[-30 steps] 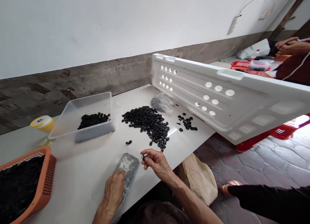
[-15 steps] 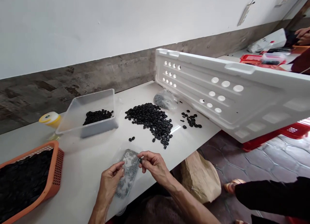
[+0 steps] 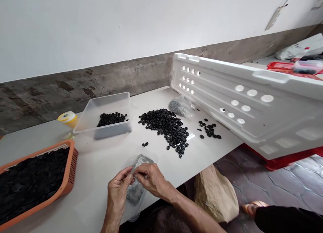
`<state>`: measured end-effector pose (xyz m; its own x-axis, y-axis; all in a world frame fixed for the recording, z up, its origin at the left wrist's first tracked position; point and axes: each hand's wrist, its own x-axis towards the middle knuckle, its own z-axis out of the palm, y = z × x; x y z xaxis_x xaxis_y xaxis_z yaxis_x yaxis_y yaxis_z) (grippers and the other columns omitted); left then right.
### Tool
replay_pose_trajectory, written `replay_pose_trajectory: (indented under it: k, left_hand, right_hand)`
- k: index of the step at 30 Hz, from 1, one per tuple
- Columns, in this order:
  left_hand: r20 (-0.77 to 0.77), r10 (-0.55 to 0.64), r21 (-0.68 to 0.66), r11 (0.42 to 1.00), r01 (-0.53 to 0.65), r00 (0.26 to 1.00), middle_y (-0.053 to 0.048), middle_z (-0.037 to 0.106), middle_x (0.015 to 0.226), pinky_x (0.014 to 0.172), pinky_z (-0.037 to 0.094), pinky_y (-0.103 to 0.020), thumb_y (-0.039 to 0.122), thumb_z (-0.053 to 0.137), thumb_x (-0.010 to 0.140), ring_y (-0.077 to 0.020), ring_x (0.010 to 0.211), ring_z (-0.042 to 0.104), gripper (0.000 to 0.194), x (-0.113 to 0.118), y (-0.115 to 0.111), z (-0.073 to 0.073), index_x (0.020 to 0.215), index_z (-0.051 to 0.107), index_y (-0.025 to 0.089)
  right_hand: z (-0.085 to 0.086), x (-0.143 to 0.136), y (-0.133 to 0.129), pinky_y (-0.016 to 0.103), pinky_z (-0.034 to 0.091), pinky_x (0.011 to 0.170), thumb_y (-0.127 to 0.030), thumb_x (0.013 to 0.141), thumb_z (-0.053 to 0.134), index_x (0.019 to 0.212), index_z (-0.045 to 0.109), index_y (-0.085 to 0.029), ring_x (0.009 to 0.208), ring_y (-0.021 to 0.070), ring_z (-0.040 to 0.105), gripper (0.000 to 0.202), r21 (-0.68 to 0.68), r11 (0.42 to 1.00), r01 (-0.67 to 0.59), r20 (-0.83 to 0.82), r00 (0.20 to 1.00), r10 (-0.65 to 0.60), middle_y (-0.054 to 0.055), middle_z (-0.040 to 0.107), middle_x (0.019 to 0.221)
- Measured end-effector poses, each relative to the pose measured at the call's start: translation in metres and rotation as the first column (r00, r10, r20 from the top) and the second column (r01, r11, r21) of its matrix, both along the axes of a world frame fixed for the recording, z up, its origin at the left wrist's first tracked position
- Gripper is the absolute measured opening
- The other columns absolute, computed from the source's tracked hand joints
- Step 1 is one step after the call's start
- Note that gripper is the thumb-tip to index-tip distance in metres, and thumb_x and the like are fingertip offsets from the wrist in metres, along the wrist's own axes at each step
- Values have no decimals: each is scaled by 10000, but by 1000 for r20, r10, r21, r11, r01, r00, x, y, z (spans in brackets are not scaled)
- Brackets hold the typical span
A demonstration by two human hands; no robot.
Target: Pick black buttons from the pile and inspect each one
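Observation:
My left hand [image 3: 118, 186] and my right hand [image 3: 152, 179] meet fingertip to fingertip above a clear shallow tray [image 3: 133, 214] near the table's front edge. In it lie many tiny silver-grey pieces [image 3: 133, 195]. Both hands are closed in a pinch. A small black oval piece showed in my right fingers a moment earlier; the fingers now cover it. Whatever the left fingertips pinch is too small to make out. Beyond the hands spreads a pile of black oval pieces [image 3: 164, 127], with a couple of loose black pieces [image 3: 145, 144] nearer to me.
Left are an orange basket [image 3: 72, 165] of black pieces, a translucent bin [image 3: 113, 133] and a yellow-white container [image 3: 67, 118]. A clear bag [image 3: 181, 106] lies behind the pile, scattered black pieces [image 3: 210, 130] at right. A white perforated crate [image 3: 214, 88] bounds the right side; a brown sack [image 3: 214, 192] stands below.
My right hand has moved left with the small black piece, and its fingertips now meet those of my left hand. The view has swung slightly left.

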<state>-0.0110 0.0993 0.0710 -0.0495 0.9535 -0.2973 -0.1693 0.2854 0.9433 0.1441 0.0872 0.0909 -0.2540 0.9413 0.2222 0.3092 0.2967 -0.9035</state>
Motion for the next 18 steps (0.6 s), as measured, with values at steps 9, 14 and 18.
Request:
replay_pose_trajectory:
  k: [9, 14, 18]
  left_hand:
    - [23, 76, -9, 997, -76, 997, -42, 724, 831, 650, 541, -111, 452, 879, 456, -73, 680, 640, 591, 4, -1, -1, 921, 731, 118]
    - [24, 23, -8, 1000, -23, 999, -71, 735, 875, 683, 568, -160, 465, 874, 451, -123, 748, 671, 554, 5, -3, -3, 868, 752, 122]
    - [-14, -23, 5, 1000, 23, 1000, -60, 719, 761, 606, 545, -160, 467, 857, 494, -96, 618, 619, 529, 4, -4, -4, 879, 761, 117]
  right_hand:
    - [-14, -8, 0, 144, 260, 662, -130, 850, 512, 784, 626, -120, 641, 28, 413, 132, 87, 992, 88, 148, 984, -100, 0, 550, 688]
    - [-21, -9, 5, 136, 297, 699, -88, 814, 503, 800, 637, -127, 690, 32, 483, 141, 84, 990, 113, 125, 985, -123, -3, 597, 744]
    - [-21, -8, 8, 120, 287, 634, -61, 779, 495, 764, 630, -100, 633, 18, 465, 142, 46, 991, 124, 76, 989, -127, -1, 585, 700]
